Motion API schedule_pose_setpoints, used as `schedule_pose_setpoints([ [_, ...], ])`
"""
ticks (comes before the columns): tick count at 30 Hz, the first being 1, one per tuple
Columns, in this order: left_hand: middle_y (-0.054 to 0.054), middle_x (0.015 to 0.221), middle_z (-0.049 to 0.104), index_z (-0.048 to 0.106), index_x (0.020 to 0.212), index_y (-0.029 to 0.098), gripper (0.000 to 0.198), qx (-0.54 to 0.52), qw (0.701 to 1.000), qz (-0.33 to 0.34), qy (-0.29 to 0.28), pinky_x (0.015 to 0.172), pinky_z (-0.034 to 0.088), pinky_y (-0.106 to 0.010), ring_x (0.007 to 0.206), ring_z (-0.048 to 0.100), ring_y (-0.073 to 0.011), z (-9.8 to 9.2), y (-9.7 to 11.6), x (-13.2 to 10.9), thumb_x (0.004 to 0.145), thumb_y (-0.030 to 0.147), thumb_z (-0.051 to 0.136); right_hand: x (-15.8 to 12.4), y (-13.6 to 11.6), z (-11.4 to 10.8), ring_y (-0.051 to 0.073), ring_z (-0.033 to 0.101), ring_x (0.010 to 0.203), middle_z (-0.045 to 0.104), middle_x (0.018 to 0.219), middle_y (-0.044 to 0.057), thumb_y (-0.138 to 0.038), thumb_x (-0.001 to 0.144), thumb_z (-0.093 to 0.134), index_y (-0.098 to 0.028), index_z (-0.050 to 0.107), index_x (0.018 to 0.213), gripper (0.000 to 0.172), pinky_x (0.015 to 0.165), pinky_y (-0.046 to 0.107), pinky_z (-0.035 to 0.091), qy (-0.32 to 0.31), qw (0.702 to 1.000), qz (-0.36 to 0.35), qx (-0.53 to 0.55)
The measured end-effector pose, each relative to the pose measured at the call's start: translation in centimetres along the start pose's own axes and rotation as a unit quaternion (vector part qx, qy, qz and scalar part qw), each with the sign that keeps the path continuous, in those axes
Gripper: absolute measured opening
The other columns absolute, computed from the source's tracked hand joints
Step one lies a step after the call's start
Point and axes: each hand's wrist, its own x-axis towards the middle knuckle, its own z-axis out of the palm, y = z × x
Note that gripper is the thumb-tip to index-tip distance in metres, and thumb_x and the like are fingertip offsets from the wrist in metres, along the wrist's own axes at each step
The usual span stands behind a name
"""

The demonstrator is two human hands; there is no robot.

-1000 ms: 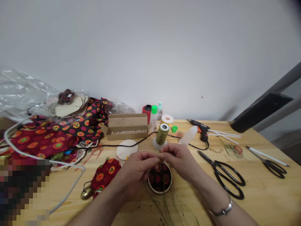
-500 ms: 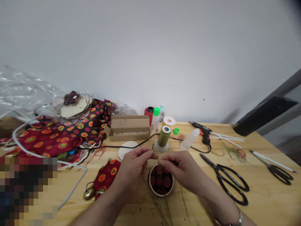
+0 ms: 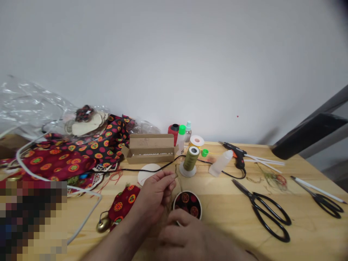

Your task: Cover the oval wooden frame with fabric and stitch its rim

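Note:
My left hand [image 3: 155,192] is closed, thumb and forefinger pinching an olive thread [image 3: 179,184]. Below its fingertips lies a round piece covered in dark patterned fabric with a white rim [image 3: 194,199]. My right hand [image 3: 187,237] is blurred in front of that round piece and hides its near edge; whether it grips anything cannot be made out. Just beyond the left fingertips stands a spool of olive thread [image 3: 190,160]. To the left of my left forearm, a red patterned fabric piece [image 3: 119,206] lies beside a brass bell [image 3: 103,224].
Black scissors [image 3: 254,199] lie at right, with smaller scissors [image 3: 323,203] and a white pen [image 3: 318,188] farther over. A glue gun [image 3: 237,154], a white bottle [image 3: 220,163] and an open cardboard box [image 3: 149,156] stand behind. Patterned cloth [image 3: 59,161] heaps at left.
My right hand has left the left fingertips and moved down toward me, over the near side of the round piece. My left hand keeps its pinch in nearly the same place.

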Motion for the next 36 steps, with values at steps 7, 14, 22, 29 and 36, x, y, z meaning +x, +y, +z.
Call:
schedule_pose_setpoints([
  [7, 0.010, 0.037, 0.040, 0.053, 0.062, 0.015, 0.024, 0.024, 0.999, -0.039, -0.023, 0.034, 0.012, -0.016, 0.032, 0.024, -0.0004, 0.6, -0.2, -0.6, 0.057, 0.028, 0.073, -0.2, 1.5, -4.1, 0.013, 0.050, 0.071, 0.054, 0.072, 0.001, -0.022, 0.087, 0.048, -0.018, 0.052, 0.064, 0.023, 0.069, 0.026, 0.041, 0.384, 0.853, 0.308, 0.171],
  [14, 0.009, 0.040, 0.039, 0.060, 0.068, 0.013, 0.020, 0.040, 0.996, -0.044, -0.070, 0.037, 0.011, -0.017, 0.034, 0.025, -0.0008, 0.3, -1.1, -0.7, 0.065, 0.030, 0.071, 0.2, 4.5, -2.6, 0.014, 0.057, 0.071, 0.064, 0.077, 0.003, -0.031, 0.068, 0.071, -0.016, 0.063, 0.084, 0.023, 0.068, 0.027, 0.043, 0.320, 0.660, 0.480, 0.482],
  [22, 0.009, 0.043, 0.041, 0.062, 0.069, 0.014, 0.016, 0.046, 0.994, -0.032, -0.098, 0.039, 0.013, -0.018, 0.036, 0.025, -0.0012, -0.1, -1.5, -0.6, 0.069, 0.028, 0.069, -0.2, 4.0, -2.5, 0.010, 0.055, 0.056, 0.063, 0.067, 0.002, -0.031, 0.068, 0.073, -0.013, 0.062, 0.083, 0.026, 0.056, 0.024, 0.040, 0.282, 0.634, 0.453, 0.560],
  [29, 0.008, 0.043, 0.041, 0.063, 0.064, 0.013, 0.014, 0.076, 0.992, -0.024, -0.096, 0.039, 0.017, -0.017, 0.037, 0.029, -0.0024, 0.4, -1.2, -0.9, 0.066, 0.026, 0.069, -0.1, 4.3, -2.9, 0.011, 0.056, 0.056, 0.061, 0.063, 0.001, -0.034, 0.067, 0.072, -0.012, 0.059, 0.073, 0.026, 0.053, 0.023, 0.040, 0.277, 0.646, 0.475, 0.530],
  [36, 0.002, 0.049, 0.054, 0.066, 0.062, 0.012, 0.015, 0.120, 0.985, -0.008, -0.125, 0.038, 0.016, -0.019, 0.037, 0.029, -0.0030, 0.8, -0.6, -1.3, 0.068, 0.026, 0.066, 0.0, 4.2, -2.9, 0.008, 0.050, 0.043, 0.053, 0.051, -0.005, -0.035, 0.071, 0.068, -0.015, 0.053, 0.072, 0.025, 0.044, 0.021, 0.038, 0.255, 0.632, 0.465, 0.565],
])
